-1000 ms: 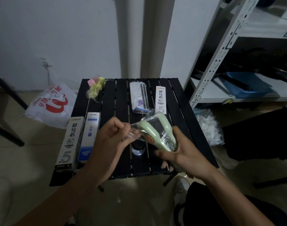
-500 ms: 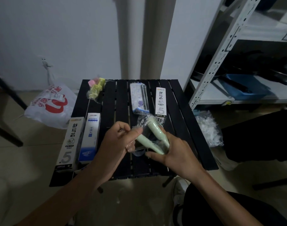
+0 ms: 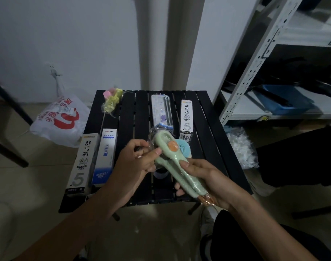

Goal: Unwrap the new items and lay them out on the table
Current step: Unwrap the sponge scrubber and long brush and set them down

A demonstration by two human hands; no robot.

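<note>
Above the table's (image 3: pixel 134 113) 6 o'clock edge, the right hand (image 3: pixel 208 179) grips the wrapped tool (image 3: pixel 168 161) by its 5 o'clock end, head pointing to 11 o'clock. The left hand (image 3: pixel 136 162) pinches the wrap (image 3: pixel 152 141) at the tool's 9 o'clock side.

The forearms behind the left hand (image 3: pixel 134 166) and the right hand (image 3: pixel 204 178) are seen bare up to the frame's edge. Black trousers (image 3: pixel 234 245) are worn, seen below the right hand. A pale grey shoe (image 3: pixel 208 219) is seen beneath that hand's wrist.
</note>
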